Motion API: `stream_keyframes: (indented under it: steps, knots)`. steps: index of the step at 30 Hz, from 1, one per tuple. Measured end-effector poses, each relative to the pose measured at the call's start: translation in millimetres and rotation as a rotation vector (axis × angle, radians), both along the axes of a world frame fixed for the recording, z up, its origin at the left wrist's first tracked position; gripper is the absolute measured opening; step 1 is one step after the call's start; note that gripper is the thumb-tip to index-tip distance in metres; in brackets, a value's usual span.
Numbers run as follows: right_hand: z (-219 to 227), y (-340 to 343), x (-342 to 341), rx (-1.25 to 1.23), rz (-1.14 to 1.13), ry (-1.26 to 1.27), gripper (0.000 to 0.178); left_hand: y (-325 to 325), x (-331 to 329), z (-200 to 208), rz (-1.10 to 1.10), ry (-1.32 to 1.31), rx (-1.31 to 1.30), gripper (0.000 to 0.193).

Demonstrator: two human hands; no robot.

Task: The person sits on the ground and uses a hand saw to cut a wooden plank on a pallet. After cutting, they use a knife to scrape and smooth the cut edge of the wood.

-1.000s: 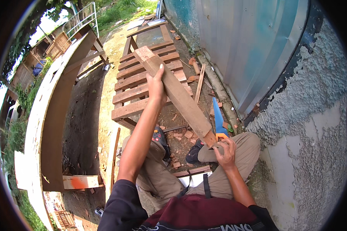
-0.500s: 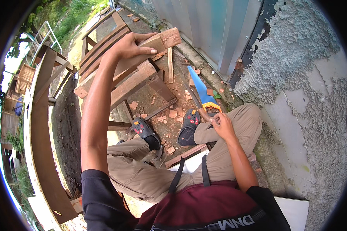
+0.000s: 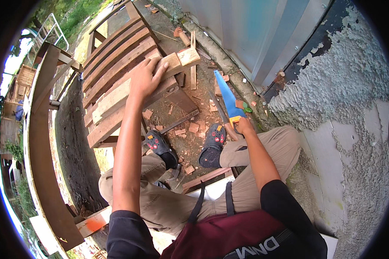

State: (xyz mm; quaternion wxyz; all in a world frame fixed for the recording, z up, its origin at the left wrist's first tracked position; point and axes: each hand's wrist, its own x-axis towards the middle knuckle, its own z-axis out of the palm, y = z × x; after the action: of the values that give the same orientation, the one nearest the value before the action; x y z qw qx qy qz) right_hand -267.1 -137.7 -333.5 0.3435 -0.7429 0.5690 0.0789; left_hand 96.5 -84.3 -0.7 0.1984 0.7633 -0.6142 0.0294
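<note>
My left hand [image 3: 148, 78] lies over a short wooden board [image 3: 173, 64], fingers spread across its top face and palm pressing down. The board rests on a slatted wooden frame [image 3: 129, 47], its pale end jutting past the frame's edge. Low on the right, my right hand [image 3: 245, 126] is closed round the yellow handle of a handsaw [image 3: 224, 93]. The saw's blue blade points away from me, near the ground. Right beside it lies a long knife [image 3: 221, 111] with a dark blade and wooden handle, close to my right shoe.
Wood chips [image 3: 193, 127] litter the ground around my shoes. A narrow wood strip [image 3: 193, 64] lies beyond the board's end. A metal sheet wall [image 3: 255, 39] and a rough plaster wall [image 3: 345, 77] stand on the right. A long curved-looking plank [image 3: 41, 151] runs along the left.
My right hand has let go of the knife's handle and taken hold of the handsaw. The board now lies lower and flatter on the frame, with my left hand pressed on top.
</note>
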Motion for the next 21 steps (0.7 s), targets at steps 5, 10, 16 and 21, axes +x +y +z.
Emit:
stream_keyframes:
  steps: [5, 10, 16, 21]
  knots:
    - [-75, 20, -5, -0.119, 0.212, 0.244, 0.036, -10, -10, 10, -0.020, -0.085, 0.083, 0.080]
    - [-46, 10, 8, 0.106, 0.394, 0.405, 0.037, 1, -9, 9, 0.119, -0.084, 0.154, 0.085]
    - [-29, 13, -3, -0.258, 0.401, 0.461, 0.036, -6, -18, 15, 0.167, -0.045, 0.193, 0.091]
    - [36, 17, -11, -0.542, 0.263, 0.124, 0.027, 4, -15, 15, 0.169, -0.041, 0.175, 0.090]
